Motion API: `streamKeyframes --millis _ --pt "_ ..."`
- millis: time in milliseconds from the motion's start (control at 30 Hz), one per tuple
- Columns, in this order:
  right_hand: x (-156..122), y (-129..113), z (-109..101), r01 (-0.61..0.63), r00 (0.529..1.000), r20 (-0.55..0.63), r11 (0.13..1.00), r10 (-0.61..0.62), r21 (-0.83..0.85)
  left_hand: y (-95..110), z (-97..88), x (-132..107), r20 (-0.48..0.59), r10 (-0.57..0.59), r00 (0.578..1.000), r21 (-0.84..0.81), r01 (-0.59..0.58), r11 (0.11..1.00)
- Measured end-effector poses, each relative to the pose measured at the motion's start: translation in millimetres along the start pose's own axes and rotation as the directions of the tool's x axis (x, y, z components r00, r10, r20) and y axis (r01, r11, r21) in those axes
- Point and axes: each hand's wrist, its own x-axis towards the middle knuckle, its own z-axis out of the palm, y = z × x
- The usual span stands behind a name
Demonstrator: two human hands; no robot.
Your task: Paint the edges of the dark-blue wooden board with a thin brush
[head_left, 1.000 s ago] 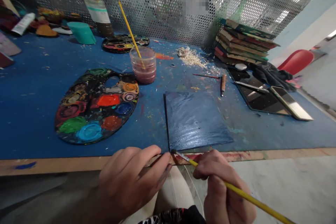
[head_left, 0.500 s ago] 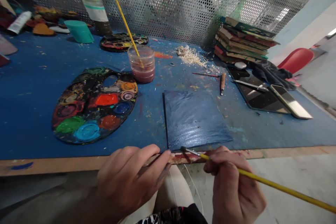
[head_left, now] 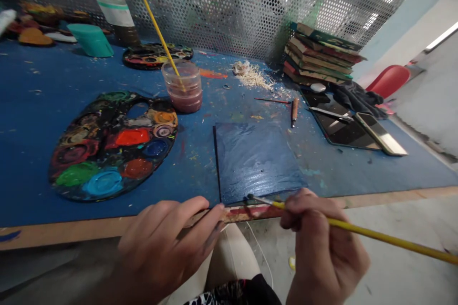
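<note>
On the blue tabletop (head_left: 32, 105) the paint-caked palette (head_left: 114, 145) lies well left of the work, with the rinse cup (head_left: 182, 86) behind it holding a spare brush. The left hand (head_left: 168, 248) has its fingers curled, fingertips pressing the near left corner of the dark blue board (head_left: 255, 159) at the tabletop's front edge; that pinning should stay firm so the board cannot skid. The right hand (head_left: 322, 248) is closed in a pencil grip on the yellow brush (head_left: 358, 232), whose tip touches the board's near edge, which seems to want light, short strokes along it.
</note>
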Motion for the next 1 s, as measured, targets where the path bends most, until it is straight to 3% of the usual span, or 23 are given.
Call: streamKeyframes --millis 33,100,200,300,400,467,533,633,733,833,933,1000 --pt "-0.9 0.0 0.9 0.014 0.998 0.066 1.000 -0.014 -0.007 0.2 -0.4 0.6 0.006 -0.002 1.000 0.004 0.002 1.000" --pt "-1.6 3.3 1.2 0.011 0.999 0.048 0.999 -0.010 -0.034 0.2 -1.4 2.2 -0.003 0.009 1.000 0.014 -0.009 1.000" --pt "1.4 16.1 -6.4 -0.088 0.984 -0.163 0.991 0.070 -0.105 -0.7 -2.8 4.1 -0.026 0.039 0.999 0.008 -0.039 0.999" --pt "9.4 32.0 -23.4 -0.175 0.925 -0.357 0.979 0.125 -0.109 -1.8 -2.9 4.5 -0.030 0.025 0.999 -0.017 -0.025 1.000" --pt "17.2 39.8 -36.6 -0.158 0.867 -0.492 0.981 0.083 -0.113 -1.8 -2.0 4.6 -0.029 0.037 0.999 -0.031 -0.038 0.999" --pt "19.0 38.1 -36.8 -0.106 0.856 -0.517 0.978 -0.001 -0.178 -0.9 -1.7 5.4 -0.024 0.038 0.999 -0.032 -0.039 0.999" --pt "17.6 32.1 -29.9 -0.057 0.895 -0.441 0.966 -0.062 -0.252 0.2 -1.7 6.7 -0.042 0.013 0.999 -0.023 -0.014 1.000" --pt "11.6 19.5 -13.1 0.055 0.965 -0.231 0.956 -0.126 -0.290 1.4 -1.5 8.9 -0.105 0.009 0.994 -0.020 -0.012 1.000" --pt "5.5 7.9 2.4 0.151 0.985 -0.049 0.970 -0.163 -0.191 2.2 -0.5 10.1 -0.134 0.019 0.991 -0.027 -0.023 0.999" --pt "3.2 1.2 12.3 0.120 0.986 0.121 0.992 -0.116 -0.026 3.1 0.0 10.2 -0.144 0.004 0.990 -0.025 -0.007 1.000" --pt "5.7 1.6 14.9 0.018 0.987 0.161 0.999 -0.024 0.040 3.0 0.0 9.3 -0.142 0.002 0.990 -0.035 -0.007 0.999" --pt "9.6 6.3 10.9 -0.036 0.997 0.069 0.999 0.037 -0.015 2.5 -0.3 8.7 -0.136 0.005 0.991 -0.041 -0.010 0.999"
